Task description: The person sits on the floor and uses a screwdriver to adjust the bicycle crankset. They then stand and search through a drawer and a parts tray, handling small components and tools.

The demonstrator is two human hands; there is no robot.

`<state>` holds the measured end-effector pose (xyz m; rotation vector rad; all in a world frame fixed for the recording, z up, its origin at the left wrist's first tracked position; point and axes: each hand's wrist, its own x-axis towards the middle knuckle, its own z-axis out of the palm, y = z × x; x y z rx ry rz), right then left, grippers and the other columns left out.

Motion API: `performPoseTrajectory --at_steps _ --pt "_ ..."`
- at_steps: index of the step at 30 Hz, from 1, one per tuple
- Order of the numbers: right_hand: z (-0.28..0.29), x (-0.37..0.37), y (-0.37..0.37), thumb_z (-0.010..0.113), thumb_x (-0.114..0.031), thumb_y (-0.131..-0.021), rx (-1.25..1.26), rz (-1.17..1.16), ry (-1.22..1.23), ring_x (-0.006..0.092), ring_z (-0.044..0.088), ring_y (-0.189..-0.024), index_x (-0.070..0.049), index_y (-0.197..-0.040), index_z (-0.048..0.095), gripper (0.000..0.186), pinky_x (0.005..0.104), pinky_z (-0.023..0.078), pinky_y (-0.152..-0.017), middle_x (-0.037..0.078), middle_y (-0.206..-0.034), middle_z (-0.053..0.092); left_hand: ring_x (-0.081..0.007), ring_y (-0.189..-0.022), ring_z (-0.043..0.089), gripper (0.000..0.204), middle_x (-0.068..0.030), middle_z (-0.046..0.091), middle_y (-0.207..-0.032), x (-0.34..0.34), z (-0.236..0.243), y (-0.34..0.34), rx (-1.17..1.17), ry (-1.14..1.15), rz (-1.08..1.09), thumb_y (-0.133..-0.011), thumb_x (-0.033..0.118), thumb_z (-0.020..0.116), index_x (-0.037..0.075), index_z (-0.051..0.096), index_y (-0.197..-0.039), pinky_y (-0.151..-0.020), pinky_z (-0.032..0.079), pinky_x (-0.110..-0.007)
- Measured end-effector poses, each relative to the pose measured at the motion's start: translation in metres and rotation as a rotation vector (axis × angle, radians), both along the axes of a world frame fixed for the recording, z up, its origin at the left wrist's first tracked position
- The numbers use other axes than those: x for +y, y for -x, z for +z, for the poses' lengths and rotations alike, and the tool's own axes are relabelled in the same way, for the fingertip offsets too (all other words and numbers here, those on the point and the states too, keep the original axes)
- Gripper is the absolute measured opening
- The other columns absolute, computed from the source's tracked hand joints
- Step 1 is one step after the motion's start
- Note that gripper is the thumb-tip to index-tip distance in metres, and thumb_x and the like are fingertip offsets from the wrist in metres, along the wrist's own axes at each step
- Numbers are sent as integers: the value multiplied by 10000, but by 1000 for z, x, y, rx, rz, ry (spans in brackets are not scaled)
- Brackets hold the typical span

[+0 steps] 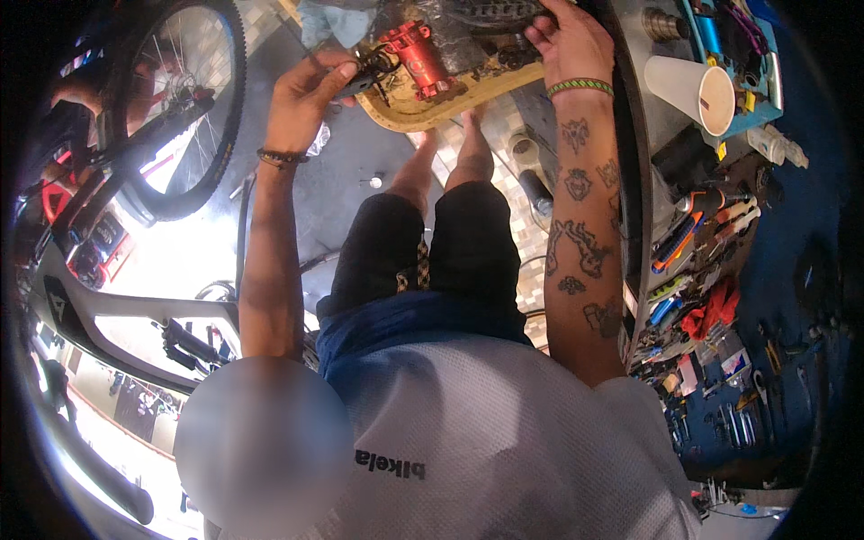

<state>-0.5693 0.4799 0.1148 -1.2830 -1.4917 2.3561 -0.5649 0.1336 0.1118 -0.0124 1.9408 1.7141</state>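
My left hand (310, 97) is closed at the near left corner of a shallow yellow tray (405, 119). Thumb and fingers pinch a small dark part (367, 74); its exact kind is unclear. Inside the tray, right beside it, a red bicycle hub (419, 59) stands tilted. My right hand (574, 43) is over the tray's right side, with fingers apart and half curled and nothing visible in them; the upper fingertips run out of the picture. A black toothed or ribbed part (495, 13) lies in the tray near those fingers, partly cut off.
A bicycle wheel (236, 99) stands at far left, with a grey bike frame (135, 306) below it. On the right, a bench holds a white cup (679, 88), a utility knife (679, 236), a red cloth (715, 310) and many tools. A light blue cloth (335, 22) touches the tray's far left.
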Motion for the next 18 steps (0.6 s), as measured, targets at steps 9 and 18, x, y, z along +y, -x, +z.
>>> performPoseTrajectory --at_steps 9,18 --pt "-17 26 -32 582 -115 -1125 307 -145 431 167 720 -914 -50 -1404 701 309 345 611 -863 47 -1124 782 -149 -1010 711 201 -56 769 -1145 -1 1 -2 63 32 -1 -1069 145 735 2 763 -1208 -832 599 -307" --pt "-13 33 -49 575 -173 -1105 428 107 349 168 663 -858 -65 -1626 507 537 340 568 -821 79 -1447 691 -155 -948 727 217 -72 775 -1133 4 -1 0 92 2 7 -1067 162 742 -10 765 -1197 -802 618 -310"
